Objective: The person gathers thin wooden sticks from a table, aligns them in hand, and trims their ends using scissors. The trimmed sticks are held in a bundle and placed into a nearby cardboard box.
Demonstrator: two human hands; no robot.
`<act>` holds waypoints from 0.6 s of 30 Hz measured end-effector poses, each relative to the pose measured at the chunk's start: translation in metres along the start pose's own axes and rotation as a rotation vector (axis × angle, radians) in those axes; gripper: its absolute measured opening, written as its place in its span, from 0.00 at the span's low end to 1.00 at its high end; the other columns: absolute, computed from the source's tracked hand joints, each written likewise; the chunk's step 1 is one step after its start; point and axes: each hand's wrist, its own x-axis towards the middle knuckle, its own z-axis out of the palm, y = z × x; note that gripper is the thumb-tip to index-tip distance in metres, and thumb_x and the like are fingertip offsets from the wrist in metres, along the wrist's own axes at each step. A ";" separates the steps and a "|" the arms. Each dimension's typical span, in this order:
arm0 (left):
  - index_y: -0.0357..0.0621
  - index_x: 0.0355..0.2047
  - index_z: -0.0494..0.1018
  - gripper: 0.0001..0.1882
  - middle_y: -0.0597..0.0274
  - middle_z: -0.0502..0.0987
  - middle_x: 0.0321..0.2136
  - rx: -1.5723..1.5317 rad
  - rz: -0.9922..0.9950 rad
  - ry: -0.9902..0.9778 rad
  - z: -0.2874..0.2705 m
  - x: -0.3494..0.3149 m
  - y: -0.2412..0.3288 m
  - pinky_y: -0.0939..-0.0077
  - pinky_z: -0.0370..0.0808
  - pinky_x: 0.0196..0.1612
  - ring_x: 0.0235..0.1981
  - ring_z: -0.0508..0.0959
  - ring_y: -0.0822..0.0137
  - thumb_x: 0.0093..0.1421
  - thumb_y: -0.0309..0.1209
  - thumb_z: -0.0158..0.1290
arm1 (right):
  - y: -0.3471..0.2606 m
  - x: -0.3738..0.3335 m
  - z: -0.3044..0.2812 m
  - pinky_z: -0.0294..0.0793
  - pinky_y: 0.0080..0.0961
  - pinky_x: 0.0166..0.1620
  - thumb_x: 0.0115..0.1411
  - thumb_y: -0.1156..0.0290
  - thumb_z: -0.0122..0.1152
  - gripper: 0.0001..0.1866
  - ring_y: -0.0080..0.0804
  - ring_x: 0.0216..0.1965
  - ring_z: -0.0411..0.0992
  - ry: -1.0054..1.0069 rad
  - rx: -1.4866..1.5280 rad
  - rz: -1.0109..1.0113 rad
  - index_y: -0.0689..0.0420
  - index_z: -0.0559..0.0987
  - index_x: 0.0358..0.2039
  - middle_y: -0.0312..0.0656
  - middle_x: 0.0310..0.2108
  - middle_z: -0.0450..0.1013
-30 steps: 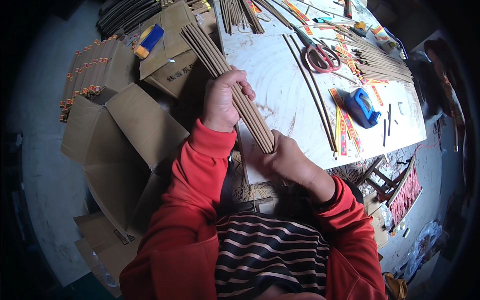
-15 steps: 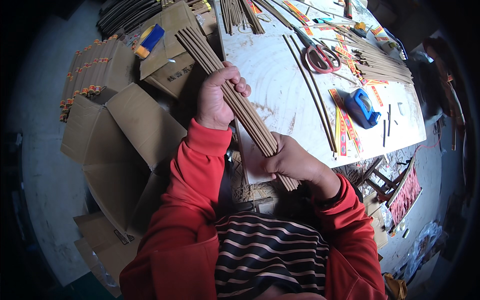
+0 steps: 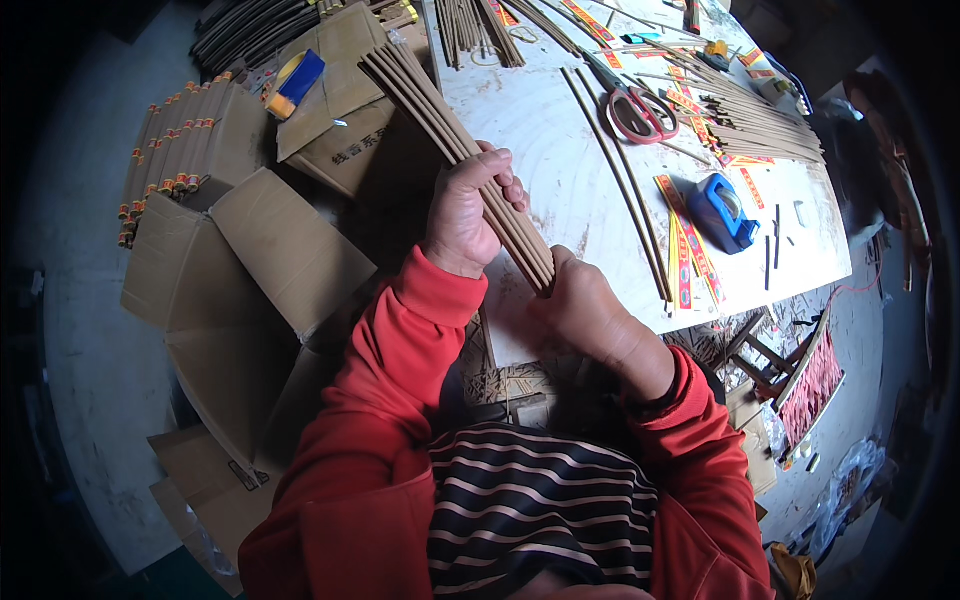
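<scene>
A bundle of long brown incense sticks (image 3: 422,108) slants from upper left to lower right in front of me. My left hand (image 3: 470,207) is wrapped around its middle, fingers curled over the top. Lower down, my right hand (image 3: 585,305) closes around the near end, so the tips there are hidden. The bundle is held above the near left edge of the white table (image 3: 545,130). Two darker sticks (image 3: 622,180) lie on the table to the right of the bundle.
Scissors (image 3: 640,115), a blue tape dispenser (image 3: 724,213), red-and-yellow paper strips (image 3: 690,245) and loose sticks (image 3: 770,130) cover the table's right side. To my left stand an open cardboard box (image 3: 290,250), a closed carton (image 3: 335,140) with a tape roll (image 3: 297,82), and stacked wrapped bundles (image 3: 170,150).
My left hand has slid down along the sticks and to the right, closer to my right hand. The bundle's near end, visible earlier below the right hand, is now covered by it.
</scene>
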 end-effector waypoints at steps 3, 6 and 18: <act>0.49 0.25 0.66 0.05 0.69 0.65 0.15 -0.036 -0.061 -0.081 0.000 -0.001 0.010 0.77 0.64 0.22 0.17 0.66 0.73 0.49 0.25 0.51 | 0.000 0.001 -0.004 0.71 0.28 0.26 0.46 0.75 0.57 0.12 0.38 0.21 0.72 -0.155 0.380 0.061 0.67 0.68 0.30 0.47 0.18 0.70; 0.48 0.24 0.66 0.05 0.69 0.64 0.14 -0.067 -0.073 -0.106 0.001 -0.002 0.015 0.77 0.64 0.22 0.16 0.65 0.73 0.49 0.24 0.50 | 0.002 0.005 -0.007 0.68 0.19 0.19 0.42 0.82 0.55 0.11 0.24 0.16 0.67 -0.444 0.836 0.210 0.64 0.68 0.29 0.38 0.18 0.67; 0.48 0.23 0.64 0.05 0.69 0.64 0.14 0.080 -0.007 -0.008 0.005 0.000 0.015 0.77 0.63 0.21 0.15 0.65 0.73 0.49 0.24 0.49 | 0.012 0.002 0.017 0.66 0.21 0.18 0.44 0.79 0.52 0.08 0.24 0.15 0.67 0.103 0.105 -0.135 0.65 0.67 0.27 0.41 0.16 0.68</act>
